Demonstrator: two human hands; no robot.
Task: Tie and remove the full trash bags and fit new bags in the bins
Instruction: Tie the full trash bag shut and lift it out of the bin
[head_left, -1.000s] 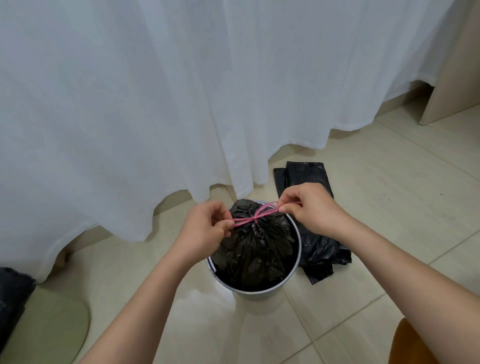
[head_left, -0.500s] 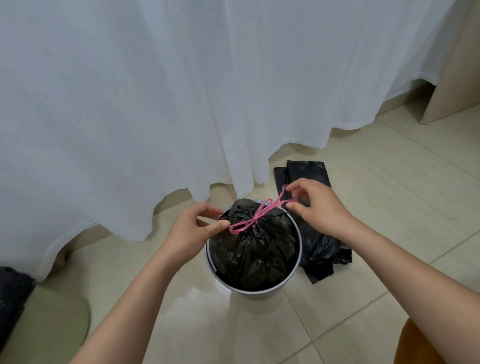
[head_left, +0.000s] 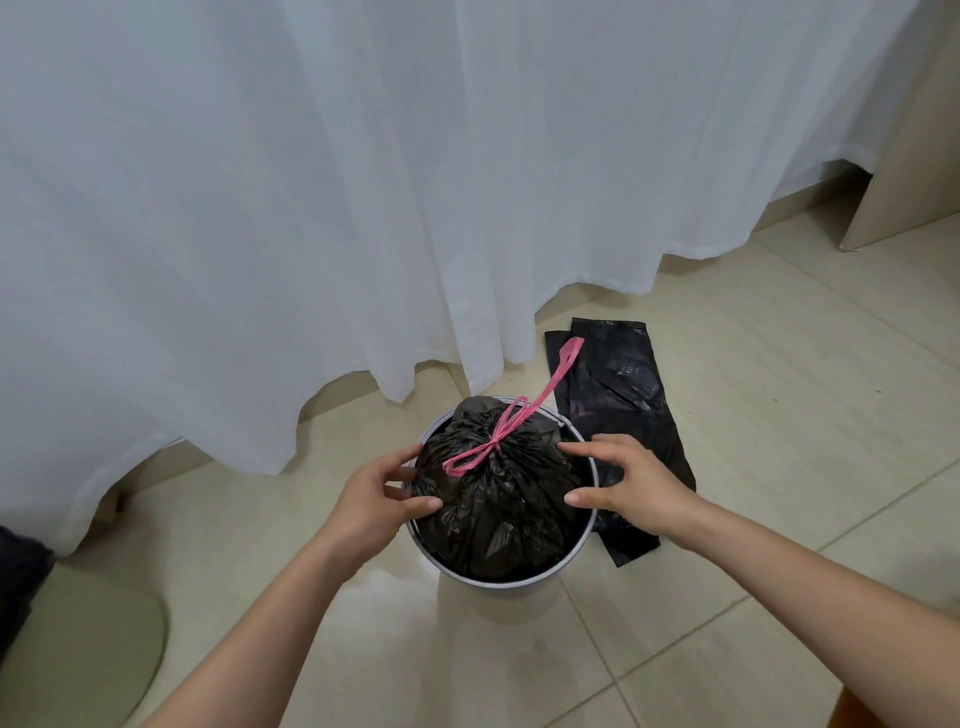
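A full black trash bag (head_left: 498, 509) sits in a small round bin with a pale rim (head_left: 519, 581) on the tiled floor. Its pink drawstring (head_left: 493, 447) is knotted on top, with one long loop trailing back to the right over the rim. My left hand (head_left: 379, 493) rests against the bag's left side at the rim, fingers spread. My right hand (head_left: 623, 483) hovers at the bag's right side, fingers apart, holding nothing. A flat, folded new black bag (head_left: 618, 395) lies on the floor just right of the bin.
A white curtain (head_left: 363, 208) hangs right behind the bin, its hem touching the floor. A beige panel (head_left: 914, 171) stands at the far right. A greenish mat (head_left: 88, 639) and a dark object (head_left: 15, 577) lie at the lower left.
Both hands have let go of the pink drawstring ends and dropped to the sides of the bag. The knot is pulled tight and the loops lie loose.
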